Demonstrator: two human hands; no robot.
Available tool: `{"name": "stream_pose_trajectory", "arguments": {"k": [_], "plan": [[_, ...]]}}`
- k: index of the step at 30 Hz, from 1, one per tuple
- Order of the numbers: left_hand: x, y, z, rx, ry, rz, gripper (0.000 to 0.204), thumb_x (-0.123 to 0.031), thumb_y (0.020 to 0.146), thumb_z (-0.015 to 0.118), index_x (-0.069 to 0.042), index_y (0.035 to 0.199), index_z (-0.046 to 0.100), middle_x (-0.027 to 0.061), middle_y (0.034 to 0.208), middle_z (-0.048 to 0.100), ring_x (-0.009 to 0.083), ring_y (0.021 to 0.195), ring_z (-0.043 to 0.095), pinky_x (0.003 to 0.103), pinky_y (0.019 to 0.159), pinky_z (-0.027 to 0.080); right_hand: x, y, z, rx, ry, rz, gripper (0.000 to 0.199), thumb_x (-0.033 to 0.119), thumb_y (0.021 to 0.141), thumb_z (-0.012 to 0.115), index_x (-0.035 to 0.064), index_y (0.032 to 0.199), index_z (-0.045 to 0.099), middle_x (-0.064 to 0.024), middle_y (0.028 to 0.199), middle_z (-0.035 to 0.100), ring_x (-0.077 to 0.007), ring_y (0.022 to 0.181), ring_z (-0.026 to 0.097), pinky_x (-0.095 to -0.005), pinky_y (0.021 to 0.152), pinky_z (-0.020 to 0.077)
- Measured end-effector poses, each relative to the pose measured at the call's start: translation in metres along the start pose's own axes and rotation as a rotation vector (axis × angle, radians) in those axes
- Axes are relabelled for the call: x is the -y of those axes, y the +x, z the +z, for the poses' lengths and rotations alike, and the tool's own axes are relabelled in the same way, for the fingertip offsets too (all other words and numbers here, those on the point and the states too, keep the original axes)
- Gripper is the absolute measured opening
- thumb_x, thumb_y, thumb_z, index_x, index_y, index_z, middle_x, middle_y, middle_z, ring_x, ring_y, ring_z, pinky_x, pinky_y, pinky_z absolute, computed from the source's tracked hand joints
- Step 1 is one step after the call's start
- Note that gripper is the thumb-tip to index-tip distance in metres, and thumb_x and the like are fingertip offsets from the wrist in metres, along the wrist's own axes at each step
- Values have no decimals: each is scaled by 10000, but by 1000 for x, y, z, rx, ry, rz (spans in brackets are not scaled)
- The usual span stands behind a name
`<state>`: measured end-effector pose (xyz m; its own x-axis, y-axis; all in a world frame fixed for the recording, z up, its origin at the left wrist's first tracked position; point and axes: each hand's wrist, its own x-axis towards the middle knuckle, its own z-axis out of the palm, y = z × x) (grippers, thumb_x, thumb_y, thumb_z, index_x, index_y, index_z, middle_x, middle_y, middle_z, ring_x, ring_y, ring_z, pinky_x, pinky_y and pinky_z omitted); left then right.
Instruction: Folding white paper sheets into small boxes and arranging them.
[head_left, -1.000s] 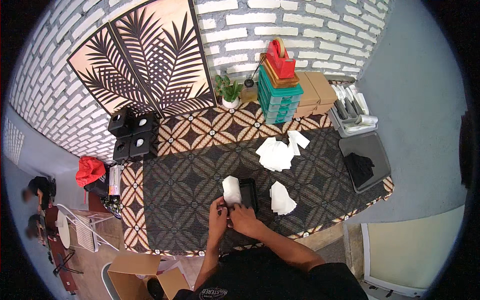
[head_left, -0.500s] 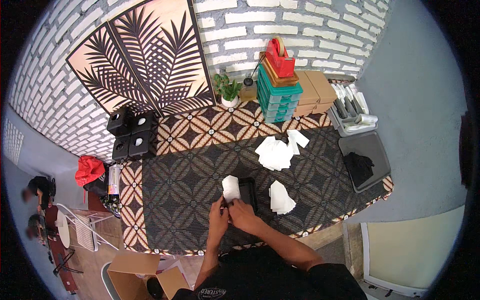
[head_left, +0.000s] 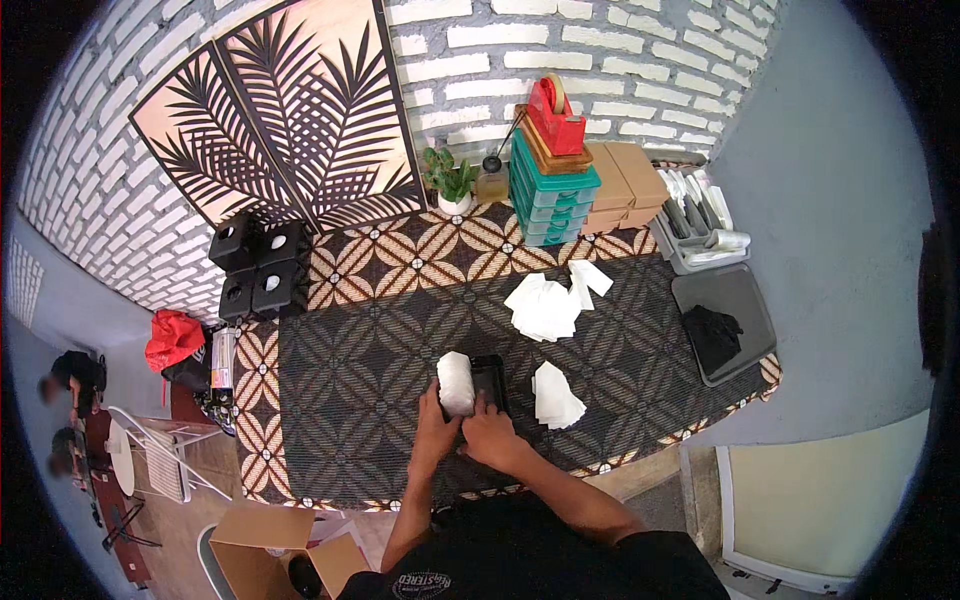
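A curved stack of white paper napkins (head_left: pixel 456 384) stands at the left side of a black open case (head_left: pixel 489 378) on the dark mat. Alongside the stack's left edge, my left hand (head_left: pixel 434 428) is closed around its near end. My right hand (head_left: pixel 490 436) has its fingers bent over the near edge of the case, just right of the napkins. Hand and stack hide part of the case. To the right lies a fanned pile of napkins (head_left: pixel 557 396), and a larger loose pile (head_left: pixel 543 308) sits farther back.
Black boxes (head_left: pixel 262 268) are stacked at the back left. A teal drawer unit (head_left: pixel 555 200) carries a red tape dispenser (head_left: pixel 556 125), beside brown cardboard boxes (head_left: pixel 625 188). A grey tray (head_left: pixel 735 320) holds black cloth at right. An open carton (head_left: pixel 262 530) stands below the table's near edge.
My right hand has moved right off the napkins, toward the case's near edge. My left hand has shifted slightly left, and the napkin stack shows more fully.
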<state>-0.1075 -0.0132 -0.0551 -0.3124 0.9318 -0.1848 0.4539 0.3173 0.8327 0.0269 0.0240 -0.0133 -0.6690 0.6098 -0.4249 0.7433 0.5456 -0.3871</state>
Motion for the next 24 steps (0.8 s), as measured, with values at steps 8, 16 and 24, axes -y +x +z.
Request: {"name": "stream_pose_trajectory", "arguments": {"k": [8,16,24], "plan": [[-6,3,-1,77,-19,-11,752,-9,769,674,39,1418,298,257,1330,412,407,1266,411,435,1051,359,-14,4,0,-25,97,-35,584,334,749,756,-41,1166,592,-352,1445,259,-463,1309,350,-542,987,411],[-60,-30,-5,-347,80,154,608,30,821,608,32,1376,361,218,1342,381,344,1183,441,380,959,401,-33,-39,-32,-544,579,-179,241,124,833,668,-8,1022,601,-193,1130,574,-361,1068,541,-413,890,458],[-76,-48,62,537,-356,109,463,-60,912,562,20,1345,418,209,1355,411,267,1167,503,332,897,476,-93,-69,7,-964,407,386,278,78,846,631,16,1085,503,-164,924,520,-363,849,560,-431,773,453]]}}
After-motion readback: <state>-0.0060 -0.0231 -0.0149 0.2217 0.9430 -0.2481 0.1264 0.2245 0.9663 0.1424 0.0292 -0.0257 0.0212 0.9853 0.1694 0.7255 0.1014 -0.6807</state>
